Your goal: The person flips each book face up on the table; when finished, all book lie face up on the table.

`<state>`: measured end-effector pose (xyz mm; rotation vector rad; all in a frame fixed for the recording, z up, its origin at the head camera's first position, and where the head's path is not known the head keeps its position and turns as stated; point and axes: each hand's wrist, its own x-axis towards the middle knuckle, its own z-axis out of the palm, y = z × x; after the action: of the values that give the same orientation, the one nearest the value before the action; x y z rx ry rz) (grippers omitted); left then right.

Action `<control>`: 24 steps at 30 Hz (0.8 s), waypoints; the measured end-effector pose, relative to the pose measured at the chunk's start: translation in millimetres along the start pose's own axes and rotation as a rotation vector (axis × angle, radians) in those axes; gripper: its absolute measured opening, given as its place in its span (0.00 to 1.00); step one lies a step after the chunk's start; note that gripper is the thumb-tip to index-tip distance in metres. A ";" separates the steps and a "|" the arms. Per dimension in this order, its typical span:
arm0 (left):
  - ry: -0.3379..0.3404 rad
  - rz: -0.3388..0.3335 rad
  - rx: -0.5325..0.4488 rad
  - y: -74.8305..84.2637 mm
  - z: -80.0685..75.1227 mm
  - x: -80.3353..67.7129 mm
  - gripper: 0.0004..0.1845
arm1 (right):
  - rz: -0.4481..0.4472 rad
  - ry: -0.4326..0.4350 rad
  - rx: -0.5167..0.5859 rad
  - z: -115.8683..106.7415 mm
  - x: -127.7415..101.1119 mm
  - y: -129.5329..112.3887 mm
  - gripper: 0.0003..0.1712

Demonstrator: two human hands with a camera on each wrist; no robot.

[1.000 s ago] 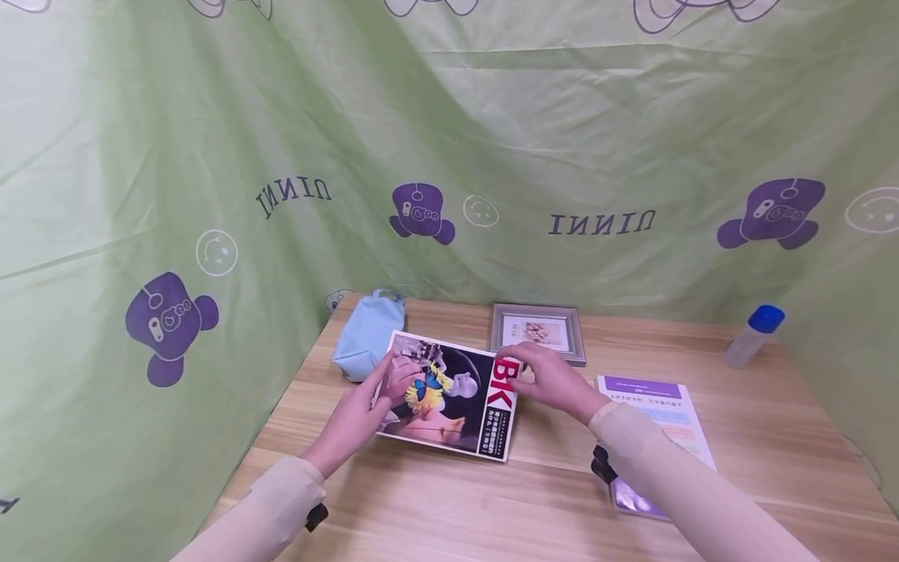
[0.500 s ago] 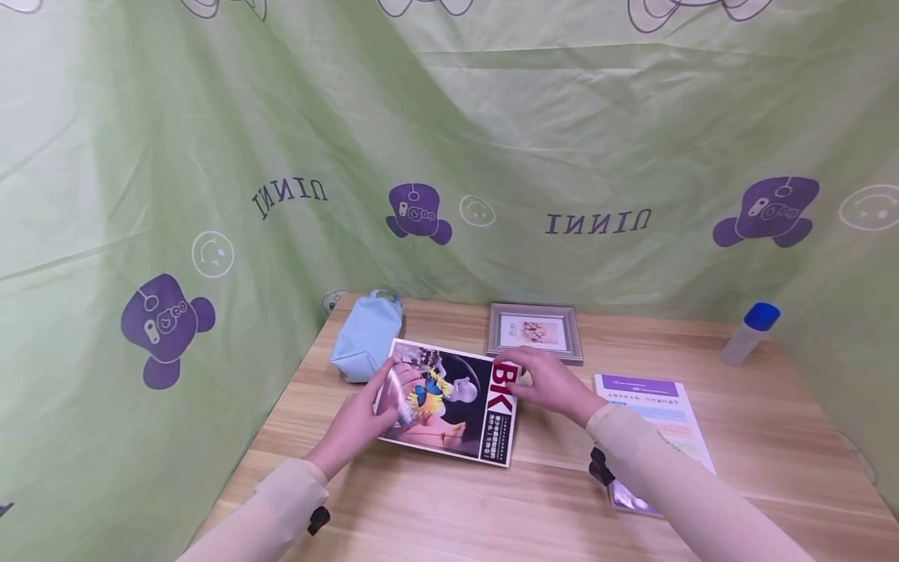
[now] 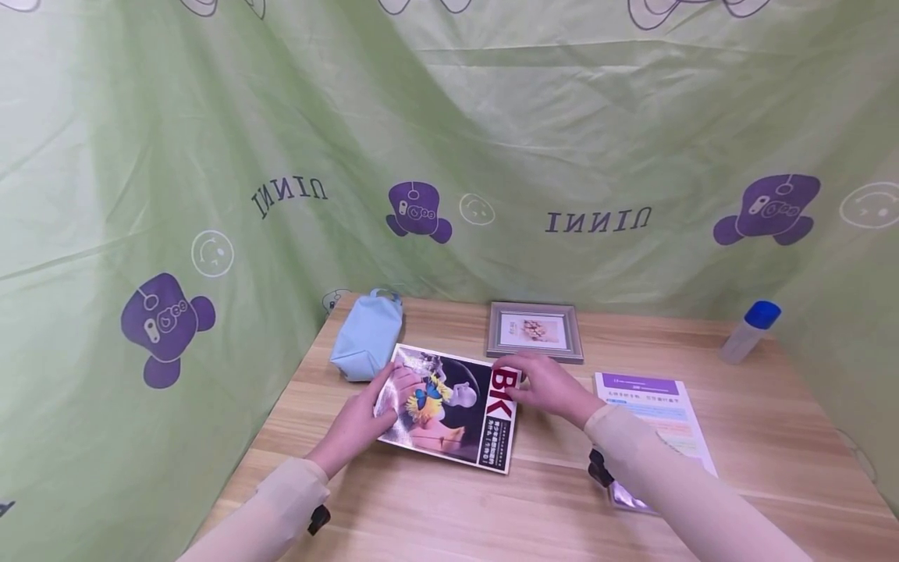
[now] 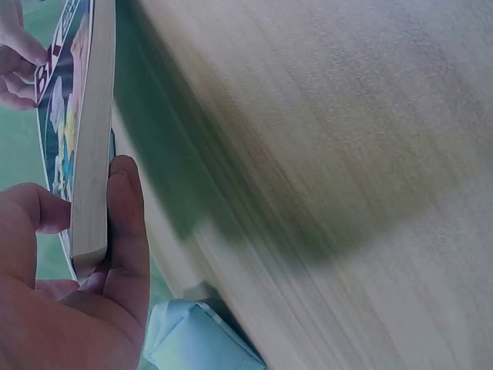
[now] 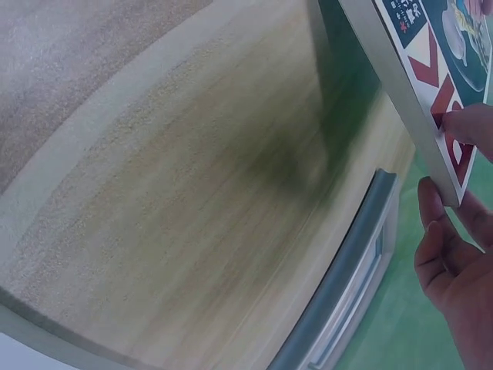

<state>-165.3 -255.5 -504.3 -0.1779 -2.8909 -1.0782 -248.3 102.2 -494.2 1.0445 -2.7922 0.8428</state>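
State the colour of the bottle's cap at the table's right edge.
Blue; the bottle itself is pale and translucent. It shows best in the head view.

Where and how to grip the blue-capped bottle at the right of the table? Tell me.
Take the blue-capped bottle round its clear body, below the cap, coming from its near left side. It seems to lean against the green cloth behind it, and the wooden table in front of it is open.

Glossy paper book [image 3: 449, 406]; matt wood-grain table [image 3: 492, 507]; soft cloth pouch [image 3: 367, 336]; silvery frame [image 3: 535, 332]
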 end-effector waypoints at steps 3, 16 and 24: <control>-0.004 0.007 0.012 -1.4 0.6 -0.5 0.47 | -0.005 -0.007 -0.001 0.8 -0.5 -0.3 0.27; -0.042 -0.010 0.029 -9.0 9.5 -0.2 0.42 | -0.026 -0.065 -0.053 6.4 -0.4 2.1 0.24; -0.075 -0.024 0.046 -11.2 12.9 -2.9 0.41 | -0.055 -0.086 -0.088 10.6 -0.2 4.6 0.23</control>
<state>-163.9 -255.7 -521.5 -0.1864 -2.9881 -1.0297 -249.4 99.9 -505.4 1.1637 -2.8260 0.6778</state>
